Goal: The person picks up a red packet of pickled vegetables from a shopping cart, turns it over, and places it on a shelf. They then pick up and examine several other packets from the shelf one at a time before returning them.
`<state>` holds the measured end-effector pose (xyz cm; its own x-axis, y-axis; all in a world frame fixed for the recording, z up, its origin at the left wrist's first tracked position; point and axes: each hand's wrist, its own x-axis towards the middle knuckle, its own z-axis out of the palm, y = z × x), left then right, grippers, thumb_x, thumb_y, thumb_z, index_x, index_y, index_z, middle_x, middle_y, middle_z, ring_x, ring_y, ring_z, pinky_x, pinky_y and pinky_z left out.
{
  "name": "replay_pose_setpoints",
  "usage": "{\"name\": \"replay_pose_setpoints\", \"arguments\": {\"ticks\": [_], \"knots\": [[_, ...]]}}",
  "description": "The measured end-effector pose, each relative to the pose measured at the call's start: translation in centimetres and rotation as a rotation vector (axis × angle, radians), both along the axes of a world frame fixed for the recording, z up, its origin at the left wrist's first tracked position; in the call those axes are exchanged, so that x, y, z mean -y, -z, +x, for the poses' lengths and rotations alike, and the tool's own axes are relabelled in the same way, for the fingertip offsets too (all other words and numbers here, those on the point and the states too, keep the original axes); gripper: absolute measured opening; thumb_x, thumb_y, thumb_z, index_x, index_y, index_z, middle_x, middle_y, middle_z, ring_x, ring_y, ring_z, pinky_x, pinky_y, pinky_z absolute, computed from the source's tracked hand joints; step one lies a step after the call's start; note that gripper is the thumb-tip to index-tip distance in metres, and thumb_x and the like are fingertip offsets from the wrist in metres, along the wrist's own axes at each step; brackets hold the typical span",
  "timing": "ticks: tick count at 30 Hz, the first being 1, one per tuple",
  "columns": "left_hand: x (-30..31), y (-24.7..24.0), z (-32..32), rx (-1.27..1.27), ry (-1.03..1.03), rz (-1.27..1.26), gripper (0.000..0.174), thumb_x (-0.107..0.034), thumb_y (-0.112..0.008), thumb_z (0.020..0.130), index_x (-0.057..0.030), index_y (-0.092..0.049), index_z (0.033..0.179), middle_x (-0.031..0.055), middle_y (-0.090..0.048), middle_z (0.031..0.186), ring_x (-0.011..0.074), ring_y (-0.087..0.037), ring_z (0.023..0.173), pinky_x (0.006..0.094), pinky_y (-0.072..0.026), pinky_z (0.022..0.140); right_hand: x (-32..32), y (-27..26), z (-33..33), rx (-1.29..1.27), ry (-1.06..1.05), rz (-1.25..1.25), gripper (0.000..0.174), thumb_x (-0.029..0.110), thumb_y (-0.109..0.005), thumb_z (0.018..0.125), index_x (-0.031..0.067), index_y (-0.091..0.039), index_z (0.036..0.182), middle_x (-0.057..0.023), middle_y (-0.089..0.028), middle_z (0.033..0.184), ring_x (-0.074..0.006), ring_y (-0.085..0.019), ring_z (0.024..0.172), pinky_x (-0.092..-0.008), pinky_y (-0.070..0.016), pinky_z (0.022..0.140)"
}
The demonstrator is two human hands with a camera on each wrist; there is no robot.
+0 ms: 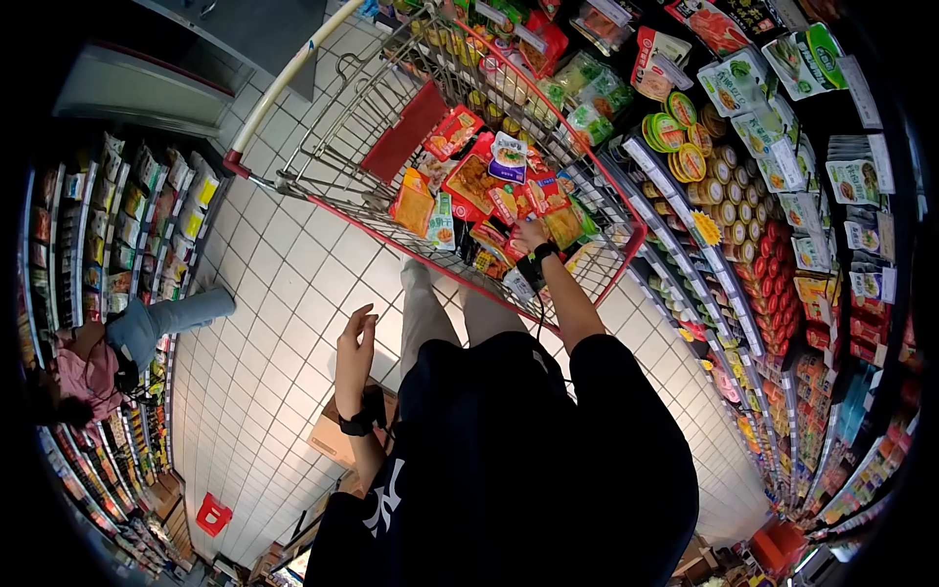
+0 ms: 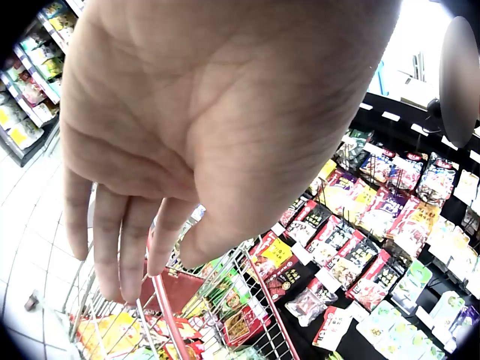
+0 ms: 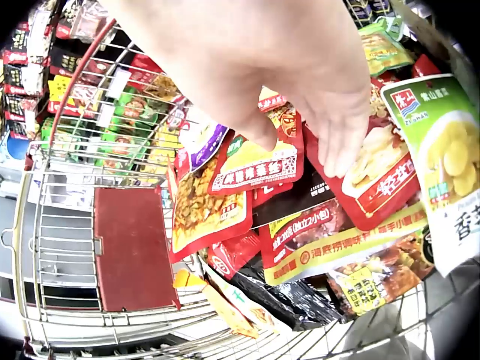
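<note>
- Many packets are already in the shopping cart (image 1: pixel 641 235), overlapping in a loose pile; they lie at differing angles, not in rows.
- Among them are a purple-and-white packet (image 1: pixel 508 159) near the top of the pile, an orange packet (image 1: pixel 414 203) by the cart's near side, and a green packet (image 3: pixel 450 150) standing out at the edge of the right wrist view.
- The right hand (image 1: pixel 529 235) is inside the cart, at the pile. Its grip has the thumb spread away from the fingers, and the fingertips touch a red packet (image 3: pixel 382 180); whether they pinch it, I cannot tell.
- That red packet lies within the cart, among the others, so it is off the shelves (image 1: pixel 719 279).
- The left hand (image 1: pixel 355 354) is outside the cart, near the person's body, with its fingers extended and nothing in its grip.
- Plenty of goods sit on the shelves beside the cart, with more packets hanging above.
- As a judgement, the loading is well along, while handling at the pile is unfinished; how many packets are left to add or shift cannot be told.
</note>
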<state>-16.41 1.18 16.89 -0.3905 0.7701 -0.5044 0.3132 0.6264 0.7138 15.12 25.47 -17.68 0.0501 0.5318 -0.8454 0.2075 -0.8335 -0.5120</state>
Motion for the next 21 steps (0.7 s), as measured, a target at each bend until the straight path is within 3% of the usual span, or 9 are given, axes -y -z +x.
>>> {"name": "replay_pose_setpoints", "arguments": {"ticks": [2,5,8,9,12,13,16,18,21], "knots": [[-1.2,0.0,-1.4,-0.002,0.035,-0.005,0.032,-0.024,-0.047,0.095,-0.0037,-0.055,0.12,0.0129,-0.066,0.1,0.022,-0.06,0.099,0.032,-0.0455,0.085,-0.5,-0.2,-0.9,0.025,0.07,-0.035,0.05,0.026,-0.065,0.085,-0.0091,-0.05,0.118,-0.0203,-0.061,0.106,-0.0263,-0.065,0.085,-0.0353,-0.0566,0.072],[-3.0,0.8,-3.7,0.009,0.05,0.016,0.031,-0.023,-0.047,0.095,-0.0038,-0.054,0.12,0.0137,-0.066,0.101,0.0222,-0.06,0.1,0.032,-0.0456,0.085,-1.4,-3.5,-2.7,0.036,0.194,-0.03,0.051,0.025,-0.066,0.085,-0.0061,-0.049,0.122,-0.0144,-0.061,0.093,-0.0251,-0.063,0.077,-0.0355,-0.0561,0.074],[-5.7,1.0,-5.9,0.017,0.11,0.007,0.031,-0.022,-0.048,0.095,-0.0034,-0.054,0.12,0.0143,-0.065,0.102,0.0223,-0.06,0.101,0.0322,-0.0456,0.085,-2.3,-2.1,-3.5,0.011,0.3,-0.063,0.051,0.027,-0.066,0.085,-0.0055,-0.05,0.121,-0.011,-0.06,0.083,-0.0223,-0.061,0.069,-0.0345,-0.0556,0.074],[-6.5,1.0,-6.7,0.02,0.121,0.01,0.031,-0.022,-0.048,0.095,-0.0034,-0.054,0.12,0.0143,-0.065,0.102,0.0223,-0.06,0.101,0.0322,-0.0456,0.085,-2.8,-2.1,-3.7,0.045,0.336,-0.085,0.029,0.026,-0.068,0.083,-0.0007,-0.063,0.094,-0.0068,-0.061,0.069,-0.0158,-0.054,0.054,-0.0298,-0.051,0.053],[-8.4,0.6,-8.9,0.003,0.185,-0.011,0.031,-0.021,-0.048,0.095,-0.0029,-0.054,0.12,0.0143,-0.065,0.102,0.0229,-0.061,0.102,0.0322,-0.0454,0.086,-2.8,-1.8,-3.9,-0.128,0.412,-0.186,0.024,0.027,-0.069,0.083,0.0037,-0.062,0.083,-0.0027,-0.057,0.061,-0.0137,-0.046,0.045,-0.0305,-0.0444,0.047],[-9.4,0.4,-9.5,0.011,0.198,0.011,0.031,-0.02,-0.048,0.095,-0.0025,-0.054,0.12,0.0146,-0.065,0.102,0.0234,-0.061,0.102,0.0322,-0.0452,0.086,-3.1,-2.5,-4.5,-0.084,0.502,-0.167,0.029,0.031,-0.068,0.084,0.007,-0.057,0.071,-0.0012,-0.052,0.054,-0.0136,-0.041,0.041,-0.03,-0.0369,0.042],[-11.8,0.7,-11.2,-0.009,0.239,0.065,0.029,-0.016,-0.048,0.094,-0.0015,-0.055,0.119,0.0165,-0.065,0.1,0.0256,-0.062,0.1,0.033,-0.0459,0.084,-3.9,-1.2,-4.0,-0.365,0.433,-0.062,0.035,0.038,-0.069,0.082,0.0101,-0.051,0.07,-0.0007,-0.05,0.055,-0.0128,-0.043,0.043,-0.0293,-0.042,0.046],[-13.0,0.8,-12.5,-0.036,0.267,0.099,0.028,-0.013,-0.048,0.093,-0.001,-0.055,0.117,0.018,-0.066,0.098,0.0274,-0.063,0.097,0.0338,-0.0468,0.082,-4.6,-0.6,-4.5,-0.326,0.451,-0.081,0.037,0.039,-0.071,0.08,0.0111,-0.049,0.068,-0.0013,-0.051,0.056,-0.013,-0.044,0.044,-0.0291,-0.0419,0.046],[-14.4,1.2,-14.3,-0.003,0.297,0.104,0.028,-0.013,-0.048,0.093,-0.0007,-0.055,0.117,0.0188,-0.065,0.099,0.0279,-0.063,0.097,0.0338,-0.0468,0.082,-4.8,1.0,-5.5,-0.134,0.599,-0.105,0.039,0.033,-0.07,0.083,0.0106,-0.046,0.061,-0.0017,-0.045,0.052,-0.0151,-0.041,0.042,-0.032,-0.0333,0.04]]}}
